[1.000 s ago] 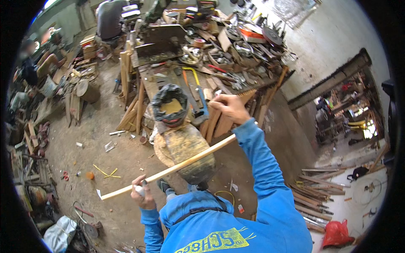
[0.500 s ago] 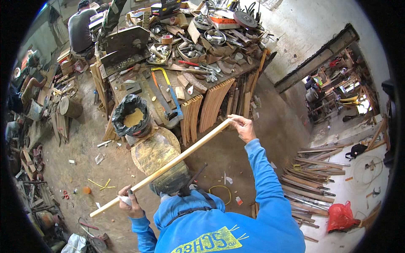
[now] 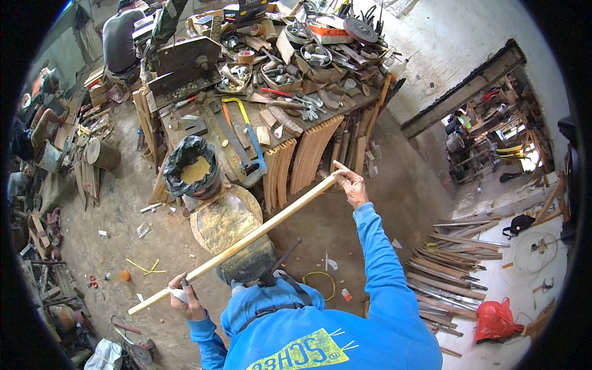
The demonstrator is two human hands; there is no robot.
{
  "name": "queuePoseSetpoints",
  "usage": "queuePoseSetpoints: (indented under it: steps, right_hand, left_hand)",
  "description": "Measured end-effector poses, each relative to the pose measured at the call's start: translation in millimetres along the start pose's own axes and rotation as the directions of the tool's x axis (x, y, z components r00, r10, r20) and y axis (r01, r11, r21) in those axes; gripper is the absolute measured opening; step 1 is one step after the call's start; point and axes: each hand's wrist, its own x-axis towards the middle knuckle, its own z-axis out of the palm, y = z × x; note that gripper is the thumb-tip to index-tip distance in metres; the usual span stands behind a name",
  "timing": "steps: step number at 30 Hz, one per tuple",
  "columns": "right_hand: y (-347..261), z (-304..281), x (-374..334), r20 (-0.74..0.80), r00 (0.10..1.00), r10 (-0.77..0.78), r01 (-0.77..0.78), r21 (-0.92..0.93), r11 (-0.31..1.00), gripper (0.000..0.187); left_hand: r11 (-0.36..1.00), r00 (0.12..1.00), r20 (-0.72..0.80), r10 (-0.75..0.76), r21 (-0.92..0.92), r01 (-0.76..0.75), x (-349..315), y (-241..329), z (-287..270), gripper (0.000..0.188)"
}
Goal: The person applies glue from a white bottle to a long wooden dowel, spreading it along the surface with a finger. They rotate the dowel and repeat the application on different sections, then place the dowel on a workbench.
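A long pale wooden stick [image 3: 246,237] slants across the view in front of my blue sleeves, lower at the left and higher at the right. My left hand [image 3: 192,303] is closed around it near its lower end, with a small white piece [image 3: 178,295] of paper or cloth pressed against the wood. At the upper end, my right hand [image 3: 351,186] pinches the tip between thumb and fingers, one finger raised. Behind the stick is a dusty, round-topped block [image 3: 227,217]. Beyond that stands a bucket [image 3: 208,185] lined with a black bag, sawdust inside.
A cluttered workbench [image 3: 231,161] bears a hacksaw [image 3: 250,132], tools and wood scraps; curved wooden pieces [image 3: 314,157] lean against its side. Rods and sticks [image 3: 447,271] lie at the right beside a red bag [image 3: 495,320]. Another person [image 3: 123,40] sits at the far left.
The stick's right end has dipped slightly and shifted a little left with my hands. A finger of my right hand has lifted off the stick.
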Motion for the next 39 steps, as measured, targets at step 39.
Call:
queuePoseSetpoints:
  steps: [39]
  right_hand:
    - [-96.0, 143.3, -102.9, 0.381, 0.917, -0.117, 0.386, -0.776, 0.499, 0.058]
  left_hand:
    - [1.0, 0.969, -0.248, 0.013, 0.004, -0.012, 15.8, -21.9, -106.5, 0.019]
